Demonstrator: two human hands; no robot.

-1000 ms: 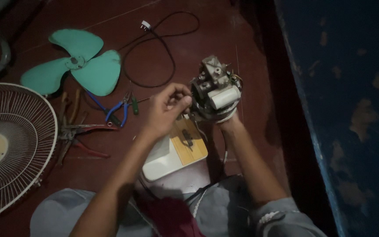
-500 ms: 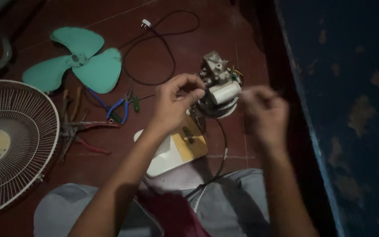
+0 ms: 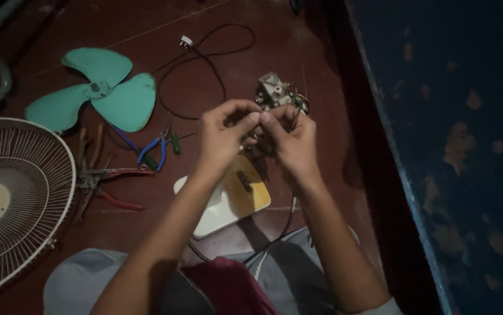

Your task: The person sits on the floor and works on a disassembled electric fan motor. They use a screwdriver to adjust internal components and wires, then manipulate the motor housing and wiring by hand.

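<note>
So I've got both hands up over the fan motor [image 3: 276, 93], which sits on the red floor [image 3: 216, 70] at about 12 o'clock from my fingers. My left hand [image 3: 223, 137] and right hand [image 3: 291, 140] are pinched fingertip to fingertip on something tiny, can't tell what it is in this light. The white and yellow fan base [image 3: 228, 201] is at 6 o'clock under my wrists. Green fan blade [image 3: 97, 93] at 10 o'clock, pliers [image 3: 108, 181] and wire grille [image 3: 15, 192] off at 9.

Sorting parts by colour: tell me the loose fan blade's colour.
The fan blade is teal green, clearest in the head view.
</note>
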